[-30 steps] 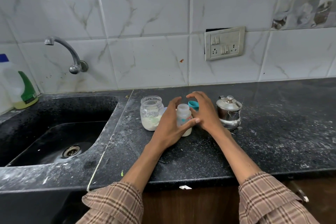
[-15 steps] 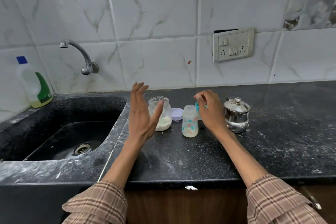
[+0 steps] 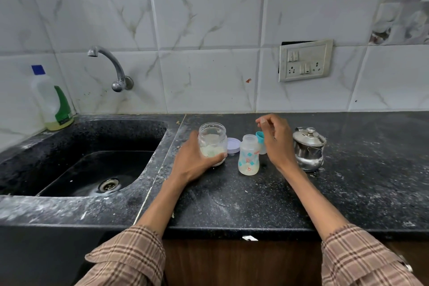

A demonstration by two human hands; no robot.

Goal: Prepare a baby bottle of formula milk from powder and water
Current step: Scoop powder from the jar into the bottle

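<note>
The left hand [image 3: 193, 160] gripped the open powder jar [image 3: 212, 143] on the counter [image 3: 255, 197]. The bottle [image 3: 248, 155] stood uncapped just right of it, untouched. The right hand [image 3: 277, 140] hovered beside it, fingers loosely curled, holding nothing visible.

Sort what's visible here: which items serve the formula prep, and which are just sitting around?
In use:
powder jar, gripped by the left hand
baby bottle, open, standing
teal bottle cap
jar lid
steel kettle
right hand, raised above the counter

Idle:
detergent bottle
tap
sink
wall socket
</note>
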